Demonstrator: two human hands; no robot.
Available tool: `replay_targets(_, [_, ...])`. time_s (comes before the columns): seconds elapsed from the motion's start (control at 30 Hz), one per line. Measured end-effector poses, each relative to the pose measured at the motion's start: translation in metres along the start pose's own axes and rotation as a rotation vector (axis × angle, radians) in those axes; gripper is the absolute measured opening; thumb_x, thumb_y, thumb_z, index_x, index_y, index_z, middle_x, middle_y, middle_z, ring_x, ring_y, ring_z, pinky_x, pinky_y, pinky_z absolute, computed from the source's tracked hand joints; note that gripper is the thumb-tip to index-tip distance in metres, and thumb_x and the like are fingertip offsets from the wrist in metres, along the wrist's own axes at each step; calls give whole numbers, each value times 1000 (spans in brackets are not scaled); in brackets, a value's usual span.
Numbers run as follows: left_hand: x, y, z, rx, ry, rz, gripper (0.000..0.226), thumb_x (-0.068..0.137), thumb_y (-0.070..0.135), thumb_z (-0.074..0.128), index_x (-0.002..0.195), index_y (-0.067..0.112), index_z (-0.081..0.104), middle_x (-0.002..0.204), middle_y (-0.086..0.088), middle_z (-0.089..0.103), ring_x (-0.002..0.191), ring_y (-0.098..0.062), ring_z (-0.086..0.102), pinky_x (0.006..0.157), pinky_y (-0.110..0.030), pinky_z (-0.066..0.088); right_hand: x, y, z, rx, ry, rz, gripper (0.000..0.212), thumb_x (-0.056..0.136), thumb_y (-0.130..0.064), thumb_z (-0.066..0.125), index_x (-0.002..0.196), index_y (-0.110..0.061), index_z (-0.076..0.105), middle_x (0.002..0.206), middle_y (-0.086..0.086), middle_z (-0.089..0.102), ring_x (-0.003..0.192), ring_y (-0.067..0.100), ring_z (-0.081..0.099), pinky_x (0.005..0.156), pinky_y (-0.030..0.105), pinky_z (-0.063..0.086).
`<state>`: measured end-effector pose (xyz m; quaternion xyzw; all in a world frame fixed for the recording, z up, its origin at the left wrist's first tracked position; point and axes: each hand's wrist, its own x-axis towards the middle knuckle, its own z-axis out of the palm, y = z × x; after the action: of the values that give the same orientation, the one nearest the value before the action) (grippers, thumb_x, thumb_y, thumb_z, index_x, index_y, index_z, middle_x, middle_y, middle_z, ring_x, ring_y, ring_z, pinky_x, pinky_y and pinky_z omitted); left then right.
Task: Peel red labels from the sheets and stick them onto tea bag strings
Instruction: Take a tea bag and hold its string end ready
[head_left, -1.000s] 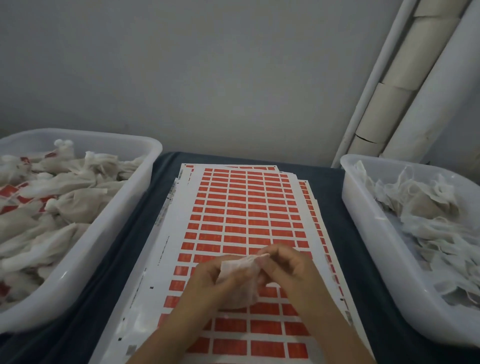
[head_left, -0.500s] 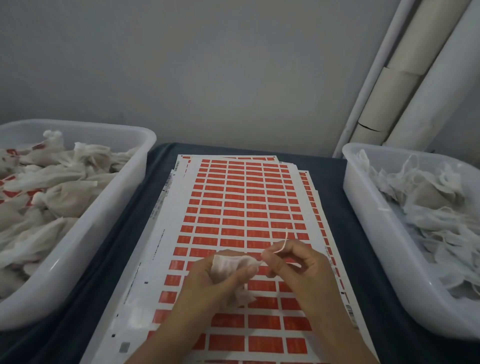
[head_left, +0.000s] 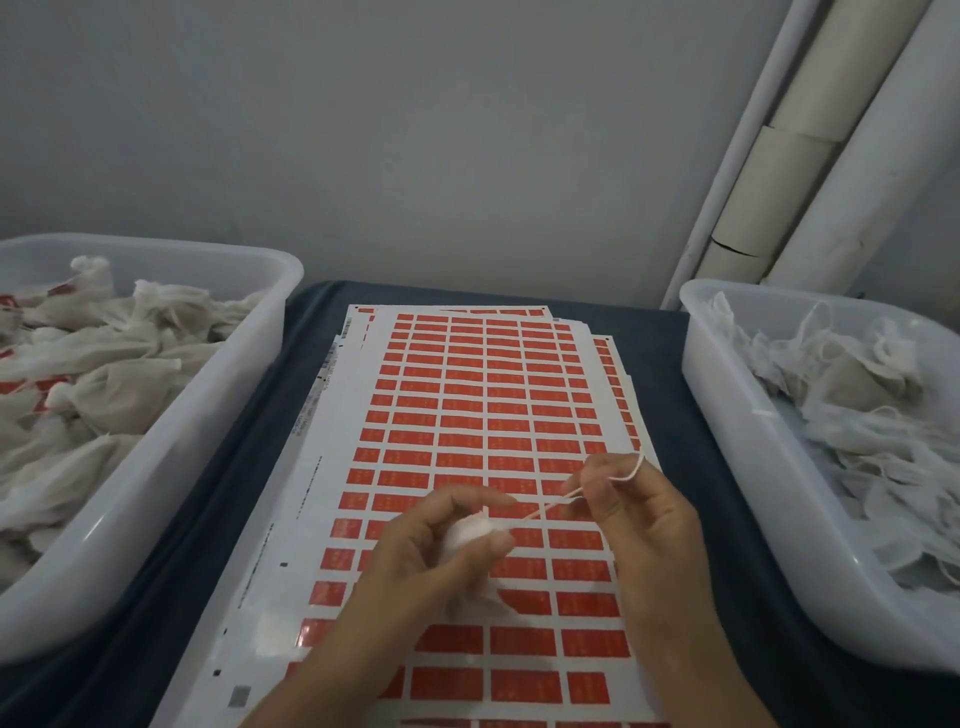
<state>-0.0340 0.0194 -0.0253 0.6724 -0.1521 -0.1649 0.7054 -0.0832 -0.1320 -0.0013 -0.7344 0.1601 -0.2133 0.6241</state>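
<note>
Just below frame centre, the left hand cups a soft, light tea bag; the right hand pinches its thin, limp string, apparently near the end, above the label sheets.

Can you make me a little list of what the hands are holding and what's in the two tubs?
left hand: holds white tea bag
right hand: pinches the string, pulled out from the bag
label sheets: red labels, stacked flat under the hands
left tub: bags, some with red labels
right tub: white bags, no red showing
</note>
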Motion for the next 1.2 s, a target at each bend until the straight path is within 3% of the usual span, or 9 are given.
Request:
replay_targets(0.3, [4, -6, -1, 328, 17, 182, 36, 76, 62, 42, 88, 35, 62, 90, 30, 62, 88, 8, 58, 65, -6, 47, 1, 2, 0, 69, -8, -40, 29, 72, -45, 49, 82, -20, 62, 72, -16, 70, 72, 4, 68, 60, 9, 50])
replay_targets(0.43, [2, -9, -11, 240, 163, 233, 28, 80, 56, 48, 77, 32, 62, 82, 18, 64, 76, 0, 61, 60, -8, 46, 3, 0, -3, 343, -199, 60, 19, 70, -34, 56, 76, -26, 73, 79, -2, 74, 78, 18, 72, 65, 20, 56])
replay_targets(0.5, [2, -4, -18, 38, -64, -27, 47, 78, 65, 53, 63, 23, 68, 61, 4, 65, 53, -8, 60, 52, -10, 45, 0, -2, -2, 415, -302, 47, 16, 68, -35, 61, 76, -28, 73, 83, 0, 74, 83, 20, 71, 65, 17, 54])
replay_targets(0.63, [6, -6, -21, -147, -548, -394, 56, 74, 75, 45, 95, 31, 72, 77, 1, 71, 64, -10, 64, 60, -19, 47, -5, -3, 0, 333, -516, -44, 18, 70, -46, 71, 71, -28, 71, 79, -4, 71, 81, 18, 71, 70, 22, 55])
replay_targets(0.73, [17, -7, -11, -280, -339, -378, 46, 74, 62, 49, 98, 31, 72, 83, 3, 73, 73, -14, 65, 70, -24, 46, -9, -4, 4, 228, -717, -106, 13, 78, -21, 73, 73, -33, 70, 77, -11, 69, 77, 13, 68, 74, 23, 54])
replay_targets(0.83, [17, -18, -18, -386, -121, -394, 36, 92, 30, 43, 95, 1, 64, 52, 0, 66, 42, -8, 61, 45, -19, 50, -10, -5, 6, 10, -762, -134, 31, 77, -15, 73, 68, -45, 69, 73, -21, 67, 78, 4, 65, 73, 13, 51])
replay_targets(1.0, [6, 0, -37, -850, -240, -449, 32, 87, 33, 53, 71, 7, 65, 52, -3, 49, 28, -9, 37, 29, -12, 34, -1, 1, 7, 3, -456, -64, 16, 75, -25, 67, 65, -37, 70, 73, -19, 68, 77, 0, 64, 66, 6, 47])
replay_targets(1.1, [2, 4, -29, -474, -350, -457, 36, 79, 41, 50, 58, 15, 60, 48, 1, 43, 32, -7, 33, 33, -14, 30, 3, 9, 10, -167, -161, -175, 7, 67, -42, 59, 64, -37, 64, 80, -35, 64, 88, -11, 59, 67, -1, 43])
replay_targets(1.2, [5, 4, -17, -124, -438, -440, 40, 79, 51, 51, 51, 24, 55, 46, 6, 40, 36, -8, 33, 39, -17, 29, -3, 16, 18, -259, -194, -257, 10, 73, -49, 54, 78, -44, 61, 101, -42, 57, 102, -15, 52, 80, 1, 42])
